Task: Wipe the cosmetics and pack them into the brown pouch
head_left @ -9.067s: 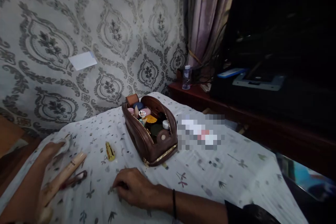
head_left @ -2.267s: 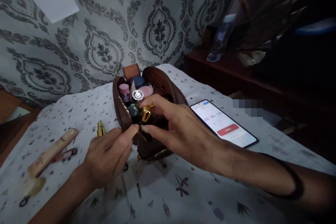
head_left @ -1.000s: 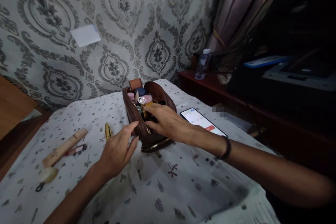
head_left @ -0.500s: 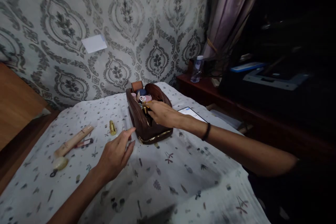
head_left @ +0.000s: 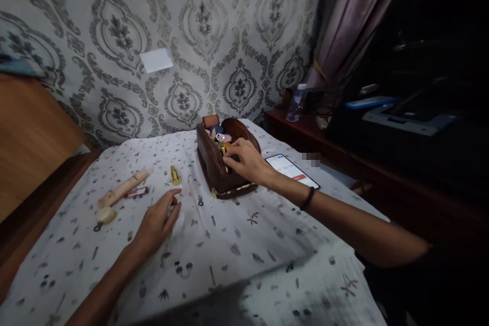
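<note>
A brown makeup bag (head_left: pixel 214 167) stands unzipped on the bed, packed with cosmetics, among them a round silvery-lidded item (head_left: pixel 220 137). Over its opening, my right hand (head_left: pixel 248 162) has thumb and fingers drawn together at a small gold-coloured item (head_left: pixel 224 148); whether they grip it is unclear. My left hand (head_left: pixel 158 216) hovers low over the sheet left of the bag, fingers loosely stretched and holding nothing. Nearest to it lies a gold lipstick tube (head_left: pixel 174 175). Further left are a long beige tube (head_left: pixel 124 188), a lip gloss (head_left: pixel 136 192) and a pale rounded item with a dark loop (head_left: pixel 106 215).
A phone with a lit screen (head_left: pixel 292 170) lies right of the bag. Beyond the bed's right edge, a clear bottle (head_left: pixel 296 104) stands on a dark red-brown shelf (head_left: pixel 277 117). Patterned wallpaper rises behind, and a wooden panel (head_left: pixel 38 132) borders the left.
My right hand has drawn back slightly from inside the bag to its opening. My left hand has moved away from the bag's front corner. The view has shifted a little left.
</note>
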Demonstrator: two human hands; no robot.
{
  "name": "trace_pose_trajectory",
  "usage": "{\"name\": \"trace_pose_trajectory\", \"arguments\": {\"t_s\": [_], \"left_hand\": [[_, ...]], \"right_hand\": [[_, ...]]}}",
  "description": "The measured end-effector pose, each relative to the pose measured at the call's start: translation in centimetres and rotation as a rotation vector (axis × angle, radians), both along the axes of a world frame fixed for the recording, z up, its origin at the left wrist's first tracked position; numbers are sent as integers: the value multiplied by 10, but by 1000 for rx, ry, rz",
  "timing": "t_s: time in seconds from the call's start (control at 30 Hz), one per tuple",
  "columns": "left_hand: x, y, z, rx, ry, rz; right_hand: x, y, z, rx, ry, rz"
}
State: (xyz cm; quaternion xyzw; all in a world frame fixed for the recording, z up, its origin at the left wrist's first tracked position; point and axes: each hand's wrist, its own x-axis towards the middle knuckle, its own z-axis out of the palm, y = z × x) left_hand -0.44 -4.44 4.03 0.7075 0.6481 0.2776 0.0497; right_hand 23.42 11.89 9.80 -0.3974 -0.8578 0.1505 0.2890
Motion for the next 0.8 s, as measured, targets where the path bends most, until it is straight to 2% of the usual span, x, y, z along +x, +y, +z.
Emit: {"name": "trace_pose_trajectory", "arguments": {"t_s": [0.2,0.33,0.5,0.63,0.8], "left_hand": [[-11,-3,-14,-25,-104,52],[-17,-3,-22,-86,-217,97],[-29,-1,-34,-113,-292,155],[-32,2,-39,-99,-309,155],[-32,2,-40,-116,-328,148]], "right_hand": [[-5,15,7,-185,-3,-10],[-14,25,6,-248,25,-101],[-18,26,3,-214,33,-243],[-19,26,5,-132,-84,-219],[-20,29,6,-117,-151,-181]]}}
